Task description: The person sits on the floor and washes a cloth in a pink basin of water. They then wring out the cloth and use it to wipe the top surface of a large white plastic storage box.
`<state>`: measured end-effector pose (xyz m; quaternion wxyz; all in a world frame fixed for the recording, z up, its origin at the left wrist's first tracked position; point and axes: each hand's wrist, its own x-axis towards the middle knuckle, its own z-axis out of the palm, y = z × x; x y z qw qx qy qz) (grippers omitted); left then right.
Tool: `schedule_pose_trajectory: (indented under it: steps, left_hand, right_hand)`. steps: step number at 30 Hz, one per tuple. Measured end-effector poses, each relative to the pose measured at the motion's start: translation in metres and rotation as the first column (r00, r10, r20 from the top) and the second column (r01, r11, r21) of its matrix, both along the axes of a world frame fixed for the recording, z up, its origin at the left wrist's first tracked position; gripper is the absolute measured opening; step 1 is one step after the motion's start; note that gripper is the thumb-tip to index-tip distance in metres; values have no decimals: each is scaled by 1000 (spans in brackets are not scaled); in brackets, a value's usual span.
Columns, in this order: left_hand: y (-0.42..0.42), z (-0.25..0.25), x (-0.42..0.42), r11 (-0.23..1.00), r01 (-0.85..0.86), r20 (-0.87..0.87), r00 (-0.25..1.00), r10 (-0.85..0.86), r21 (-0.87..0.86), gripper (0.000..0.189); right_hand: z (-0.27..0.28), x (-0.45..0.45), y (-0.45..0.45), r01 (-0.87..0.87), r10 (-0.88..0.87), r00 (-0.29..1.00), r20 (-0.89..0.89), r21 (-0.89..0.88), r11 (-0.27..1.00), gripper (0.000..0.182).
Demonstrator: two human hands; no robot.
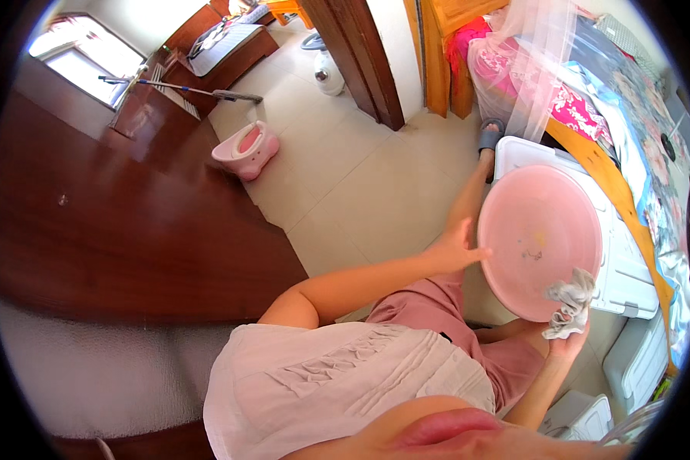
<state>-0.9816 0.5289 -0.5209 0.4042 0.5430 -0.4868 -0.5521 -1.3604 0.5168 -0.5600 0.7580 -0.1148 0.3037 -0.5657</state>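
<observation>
A round pink plastic basin (pixel 529 213) is before me, over the white lid of a storage box, its inside facing me. Small dark marks and a yellowish spot show on its bottom. At the basin's near right rim, my right hand (pixel 572 342) holds a crumpled whitish-grey cloth (pixel 572 299); part of the cloth hangs over the inside wall. My left hand (pixel 451 250) is at the left rim, fingers apart, the thumb reaching over the edge. I cannot tell how firmly the thumb rests there.
The white lidded storage box (pixel 629 270) stands beside a wooden-edged bed (pixel 627 178) with rumpled bedding. More grey-white boxes (pixel 578 417) are at lower right. A pink child's potty (pixel 247 149) sits on the tiled floor, near a mop (pixel 236 96). Dark wooden furniture (pixel 138 241) fills the left.
</observation>
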Motion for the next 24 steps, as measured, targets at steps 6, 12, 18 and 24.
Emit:
schedule_pose_trajectory:
  steps: [6,12,18,24]
  left_hand:
    - [7,-73,-30,736,205,-502,840,205,645,87]
    - [-14,-85,-72,697,227,-639,650,412,680,66]
    - [-16,-110,-78,741,154,-644,627,438,654,53]
    - [-20,-116,-64,776,120,-646,640,416,619,52]
  right_hand:
    - [50,0,16,97,-98,994,-43,-39,995,36]
    - [55,18,18,176,-175,983,-58,12,984,34]
    - [46,21,16,154,-154,988,-14,-11,988,34]
    - [48,17,20,169,-169,986,-8,-27,985,37]
